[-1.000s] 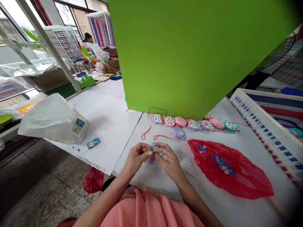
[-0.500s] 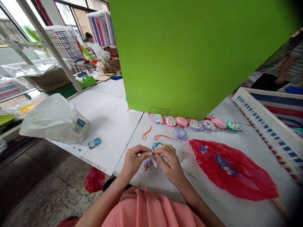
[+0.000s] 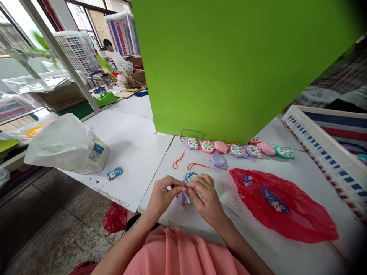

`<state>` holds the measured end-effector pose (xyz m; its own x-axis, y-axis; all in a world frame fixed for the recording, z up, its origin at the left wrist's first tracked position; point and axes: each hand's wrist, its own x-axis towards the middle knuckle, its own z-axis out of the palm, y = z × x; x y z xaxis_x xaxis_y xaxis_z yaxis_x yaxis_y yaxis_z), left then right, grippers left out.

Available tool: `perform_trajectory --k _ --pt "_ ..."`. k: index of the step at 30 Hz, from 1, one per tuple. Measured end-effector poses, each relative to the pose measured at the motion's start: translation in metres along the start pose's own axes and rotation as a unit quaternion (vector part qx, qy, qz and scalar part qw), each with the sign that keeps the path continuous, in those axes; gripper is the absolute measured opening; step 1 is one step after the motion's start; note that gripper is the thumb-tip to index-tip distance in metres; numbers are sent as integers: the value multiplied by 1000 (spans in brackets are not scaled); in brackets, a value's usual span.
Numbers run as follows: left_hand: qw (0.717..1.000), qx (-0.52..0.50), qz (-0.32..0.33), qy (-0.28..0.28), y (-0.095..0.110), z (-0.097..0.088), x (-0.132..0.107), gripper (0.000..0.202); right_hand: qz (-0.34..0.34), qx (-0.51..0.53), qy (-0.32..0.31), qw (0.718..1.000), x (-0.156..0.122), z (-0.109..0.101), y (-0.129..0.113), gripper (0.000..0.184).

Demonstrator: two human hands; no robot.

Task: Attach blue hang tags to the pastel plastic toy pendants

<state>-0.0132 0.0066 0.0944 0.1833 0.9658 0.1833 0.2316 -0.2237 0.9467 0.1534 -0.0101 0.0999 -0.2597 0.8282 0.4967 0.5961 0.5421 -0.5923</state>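
My left hand (image 3: 166, 193) and my right hand (image 3: 204, 194) meet just above the table's front edge, thumb and fingers of each pinched together. Between the fingertips is a thin strand that looks like an orange cord, mostly hidden. A small purple toy (image 3: 183, 200) shows directly below the fingers, partly covered by them. Beside it, a blue-and-white printed card (image 3: 190, 176) sticks out behind the hands. Farther back lies another purple toy (image 3: 218, 161) with its orange cord loop (image 3: 197, 165) stretched to the left.
Several pop-button toys (image 3: 207, 146) line the foot of a green panel (image 3: 218, 68). At right are a red plastic bag (image 3: 304, 214) with cards and a white crate (image 3: 321, 152). Leftward stand a white bag (image 3: 60, 147) and a blue card pack (image 3: 115, 173). A person (image 3: 108, 45) is far back.
The purple toy under my fingers has shifted slightly right and down. My hands stay pinched together in nearly the same place. A person's arm at the far right has left the view.
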Motion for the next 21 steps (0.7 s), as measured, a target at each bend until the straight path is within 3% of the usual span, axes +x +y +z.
perform_trajectory --k 4,9,15,21 --pt "1000 25 13 -11 0 -1 0 14 -5 -10 -10 1000 -1 0 0 12" --pt "998 -36 -42 -21 1 -2 0 21 -6 4 -25 1000 -1 -1 1 14" --pt "991 -47 -75 -105 7 -8 2 25 -44 -18 -15 999 -4 -2 -1 16" --pt "982 -43 -104 -151 13 -11 5 21 -80 -55 4 995 -8 0 -3 18"
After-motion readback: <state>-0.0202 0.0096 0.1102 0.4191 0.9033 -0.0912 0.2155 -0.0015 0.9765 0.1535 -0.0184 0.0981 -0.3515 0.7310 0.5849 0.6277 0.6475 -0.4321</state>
